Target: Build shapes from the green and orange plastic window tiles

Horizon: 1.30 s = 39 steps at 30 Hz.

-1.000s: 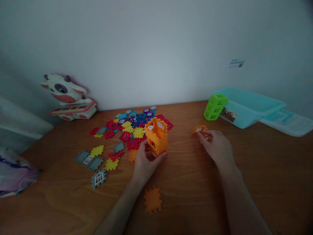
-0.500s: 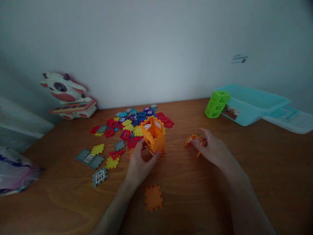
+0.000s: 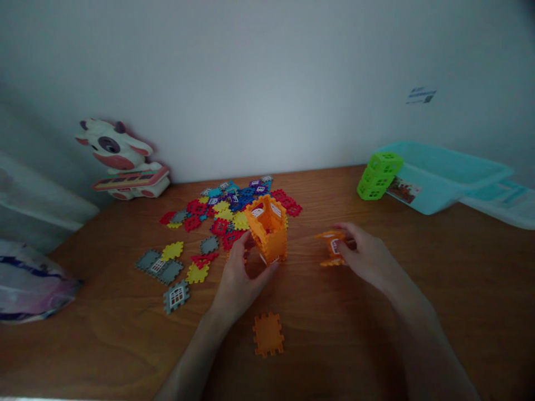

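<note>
Where the hands work: we find both over the table (image 3: 460,278), well apart, the left hand (image 3: 238,273) on the left and the right hand (image 3: 368,259) on the right.
Work in hand: we log interlocking plastic pieces, with an orange tower (image 3: 270,236) of window panels in one hand and a small orange assembly (image 3: 332,248) in the other, not touching each other.
Left fingers: closed around the lower part of the tower, gripping it.
Right fingers: closed on the small assembly, pinching it.
Tower position: upright, at the front edge of the pile; we cannot tell whether its base touches the table.
Loose pieces: a heap of multicoloured interlocking pieces (image 3: 234,214) lies behind the tower, and an orange square panel (image 3: 268,334) lies alone nearer the person.
Containers: a teal plastic tray (image 3: 434,172) sits at the far right of the table; we cannot see inside it.
Beside tray: a stack of green cubes (image 3: 379,175) stands against its wall.
</note>
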Each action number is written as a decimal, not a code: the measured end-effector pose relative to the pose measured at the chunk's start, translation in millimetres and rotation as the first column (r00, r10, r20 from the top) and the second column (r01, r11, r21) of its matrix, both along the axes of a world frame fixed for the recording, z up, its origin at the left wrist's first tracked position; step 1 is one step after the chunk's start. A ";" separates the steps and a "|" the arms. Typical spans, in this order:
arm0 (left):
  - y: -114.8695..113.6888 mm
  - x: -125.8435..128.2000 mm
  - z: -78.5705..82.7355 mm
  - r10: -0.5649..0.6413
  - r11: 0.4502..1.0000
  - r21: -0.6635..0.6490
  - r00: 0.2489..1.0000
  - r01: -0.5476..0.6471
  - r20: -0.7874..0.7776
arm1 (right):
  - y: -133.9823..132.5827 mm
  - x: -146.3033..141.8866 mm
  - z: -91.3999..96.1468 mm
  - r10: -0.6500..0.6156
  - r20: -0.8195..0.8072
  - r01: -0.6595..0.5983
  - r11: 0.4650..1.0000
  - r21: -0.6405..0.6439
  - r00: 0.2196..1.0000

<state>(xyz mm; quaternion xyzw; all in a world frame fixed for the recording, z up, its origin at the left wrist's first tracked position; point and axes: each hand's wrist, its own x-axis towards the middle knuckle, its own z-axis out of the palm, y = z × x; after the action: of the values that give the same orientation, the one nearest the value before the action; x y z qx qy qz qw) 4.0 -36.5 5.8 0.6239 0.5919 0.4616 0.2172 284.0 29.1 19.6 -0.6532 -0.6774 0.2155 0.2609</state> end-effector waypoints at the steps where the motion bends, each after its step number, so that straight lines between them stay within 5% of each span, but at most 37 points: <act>1: 0.4 0.5 -0.4 0.001 1.000 -0.009 1.000 -0.001 0.005 | -0.9 -2.6 1.0 -0.004 -0.048 0.003 1.000 -0.016 0.999; 5: 2.8 2.0 -1.9 0.003 1.000 -0.031 1.000 -0.003 0.000 | -4.2 -12.4 3.7 0.005 -0.305 -0.040 0.993 -0.109 0.952; 10: 3.9 -0.9 -1.9 -0.004 0.999 -0.032 1.000 0.004 -0.013 | -2.7 -15.7 2.5 -0.026 -0.480 -0.014 0.997 -0.079 0.877; 24: 19.3 5.1 3.3 -0.128 0.984 -0.086 0.958 0.154 0.259 | -1.6 -17.1 14.8 -0.111 -0.516 0.084 0.994 -0.075 0.849; 29: 15.3 -2.9 7.6 -0.069 0.996 0.062 0.998 0.070 -0.004 | -2.0 -12.6 16.7 -0.130 -0.521 0.100 0.991 -0.086 0.844; 33: 4.9 -17.1 21.9 -0.105 0.977 0.143 0.937 0.160 -0.334 | -1.4 -4.0 17.4 -0.177 -0.507 0.158 0.984 -0.081 0.843; 39: -7.4 -41.3 46.1 -0.307 0.952 -0.191 0.758 0.241 -0.575 | -2.2 1.2 18.6 -0.228 -0.414 0.200 0.974 -0.111 0.881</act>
<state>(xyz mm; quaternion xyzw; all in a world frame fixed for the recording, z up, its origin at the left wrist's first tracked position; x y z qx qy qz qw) -37.4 -43.9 52.0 0.8048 0.5557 0.1725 0.1172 285.3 26.9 38.1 -0.6695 -0.5207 0.3443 0.4026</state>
